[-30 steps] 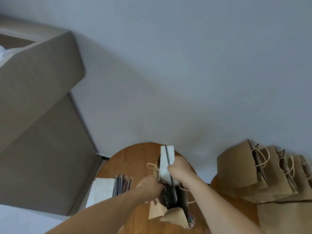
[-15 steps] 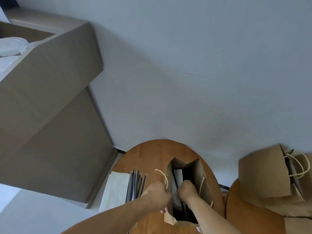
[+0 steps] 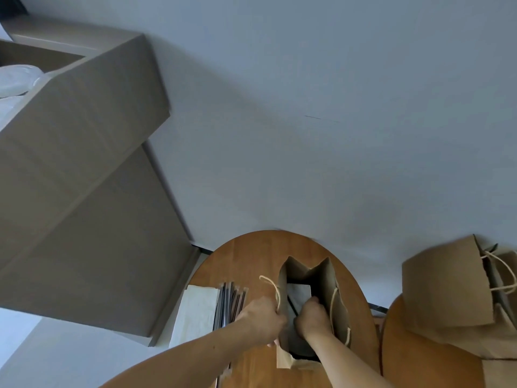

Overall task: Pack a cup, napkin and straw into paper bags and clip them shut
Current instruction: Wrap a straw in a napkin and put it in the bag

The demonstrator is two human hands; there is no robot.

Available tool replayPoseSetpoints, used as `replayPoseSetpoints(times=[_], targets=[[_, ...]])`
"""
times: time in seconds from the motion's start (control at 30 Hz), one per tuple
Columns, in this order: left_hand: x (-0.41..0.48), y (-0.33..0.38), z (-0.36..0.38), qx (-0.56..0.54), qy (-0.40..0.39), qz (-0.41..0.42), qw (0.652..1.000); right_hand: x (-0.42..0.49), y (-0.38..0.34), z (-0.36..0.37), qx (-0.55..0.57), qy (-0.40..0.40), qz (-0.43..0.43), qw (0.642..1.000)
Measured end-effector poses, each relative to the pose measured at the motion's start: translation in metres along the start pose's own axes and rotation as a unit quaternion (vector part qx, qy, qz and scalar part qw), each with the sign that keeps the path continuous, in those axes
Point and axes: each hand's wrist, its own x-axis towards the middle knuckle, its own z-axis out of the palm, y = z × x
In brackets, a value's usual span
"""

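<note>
Down into the bag (image 3: 333, 292) has gone the right hand (image 3: 313, 319), and the napkin (image 3: 299, 293) it held above the mouth a second ago now stands inside, just beyond its knuckles. A box (image 3: 84, 177) sits far left of both hands. Spare napkins (image 3: 195, 312) lie flat on the table (image 3: 251, 261), left of the left fingers, and spare straws (image 3: 230, 302) lie between that stack and those fingers. The left hand (image 3: 260, 320) has its fingers curled round the bag's left wall, by the rope handle, holding the mouth open. The right hand's fingers curl downward inside the bag at the napkin's near corner. I cannot tell whether they grip it, since the back of the hand hides them. A thin dark line just left of the right fingers is probably the straw (image 3: 291, 305). A dark mass under the wrist may be the cup. Well right of the right fingers, packed bags (image 3: 444, 284) rest on a second table (image 3: 414, 359). By my reading this bag is nearly filled. Letting go, folding the top and clipping remain, and no clip shows.
</note>
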Motion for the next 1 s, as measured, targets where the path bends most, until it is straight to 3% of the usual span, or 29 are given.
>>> replayPoseSetpoints(times=[0.17, 0.27, 0.33, 0.43, 0.5, 0.67, 0.8, 1.0], targets=[[0.002, 0.007, 0.001, 0.015, 0.010, 0.024, 1.000, -0.016, -0.016, -0.026, 0.040, -0.039, -0.074, 0.996], [0.006, 0.010, 0.005, 0.013, 0.026, 0.038, 0.999, -0.028, -0.028, -0.063, 0.156, -0.037, -0.066, 0.985], [0.006, 0.011, 0.006, 0.004, 0.026, 0.045, 0.999, -0.039, -0.030, -0.094, 0.195, 0.012, -0.105, 0.975], [0.004, 0.012, 0.007, -0.012, 0.013, 0.054, 0.998, -0.052, -0.017, -0.129, 0.202, 0.161, -0.169, 0.951], [0.001, 0.012, 0.009, -0.030, -0.001, 0.063, 0.998, -0.049, 0.001, -0.137, 0.220, 0.201, -0.157, 0.942], [-0.001, 0.015, 0.019, -0.054, -0.061, 0.078, 0.994, -0.037, 0.037, -0.110, 0.188, 0.026, -0.052, 0.980], [0.000, 0.027, 0.035, -0.048, -0.062, 0.081, 0.994, -0.041, 0.029, -0.088, 0.246, -0.080, -0.071, 0.963], [0.002, 0.046, 0.054, 0.006, 0.024, 0.038, 0.999, -0.035, 0.025, -0.081, 0.269, -0.065, -0.123, 0.953]])
